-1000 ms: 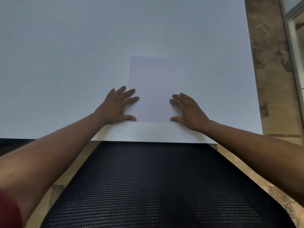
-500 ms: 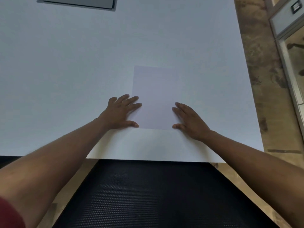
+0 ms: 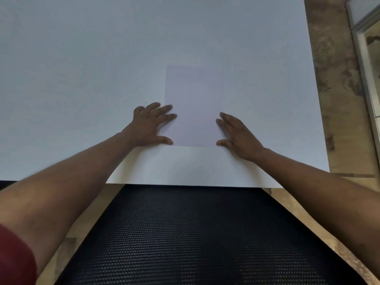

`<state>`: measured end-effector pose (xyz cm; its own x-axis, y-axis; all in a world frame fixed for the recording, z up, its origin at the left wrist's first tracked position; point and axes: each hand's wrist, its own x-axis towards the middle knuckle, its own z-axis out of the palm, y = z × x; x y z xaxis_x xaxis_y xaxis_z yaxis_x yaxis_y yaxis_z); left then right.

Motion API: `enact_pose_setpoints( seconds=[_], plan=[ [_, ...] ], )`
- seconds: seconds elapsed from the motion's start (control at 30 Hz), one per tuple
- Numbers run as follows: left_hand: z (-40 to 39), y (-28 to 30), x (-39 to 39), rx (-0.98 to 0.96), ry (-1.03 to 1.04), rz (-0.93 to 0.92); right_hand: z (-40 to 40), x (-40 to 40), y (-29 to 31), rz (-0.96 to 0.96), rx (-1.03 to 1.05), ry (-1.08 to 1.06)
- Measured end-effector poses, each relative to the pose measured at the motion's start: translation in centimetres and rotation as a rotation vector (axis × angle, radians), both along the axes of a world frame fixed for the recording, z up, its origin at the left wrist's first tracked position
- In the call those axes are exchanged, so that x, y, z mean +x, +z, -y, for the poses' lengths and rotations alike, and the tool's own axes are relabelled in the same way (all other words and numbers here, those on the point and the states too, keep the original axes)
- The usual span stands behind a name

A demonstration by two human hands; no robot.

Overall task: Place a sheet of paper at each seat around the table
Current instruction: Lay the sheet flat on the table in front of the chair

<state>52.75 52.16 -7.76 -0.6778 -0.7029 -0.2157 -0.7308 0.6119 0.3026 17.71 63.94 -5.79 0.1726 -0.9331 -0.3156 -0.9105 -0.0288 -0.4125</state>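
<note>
One sheet of paper point(image 3: 192, 103) lies flat on the white surface point(image 3: 82, 58), centre of frame, just in from the near edge. Long axis runs away from the viewer, short edge parallel to the surface edge, squared to the black mesh chair point(image 3: 185, 233) below it.

Left hand point(image 3: 151, 125) sits at the sheet's left edge, fingers straight and spread, fingertips and thumb resting on the paper margin. Right hand point(image 3: 236, 133) mirrors it at the right edge, fingers straight, tips touching or just at the border; can't tell which. Neither hand grips anything, both flat and released.

Sheet lies between the two hands, equally near each. My read: this seat is done bar a final nudge. No other sheets in frame, so the next one has to come from out of view.
</note>
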Motion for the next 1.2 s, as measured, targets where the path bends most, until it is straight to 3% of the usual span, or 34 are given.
enact_pose_setpoints(
  seconds=[1.2],
  plan=[
    [-0.2, -0.9, 0.1, -0.025, 0.023, -0.043, 0.2, -0.1, -0.1, -0.089, -0.010, 0.074]
  ],
)
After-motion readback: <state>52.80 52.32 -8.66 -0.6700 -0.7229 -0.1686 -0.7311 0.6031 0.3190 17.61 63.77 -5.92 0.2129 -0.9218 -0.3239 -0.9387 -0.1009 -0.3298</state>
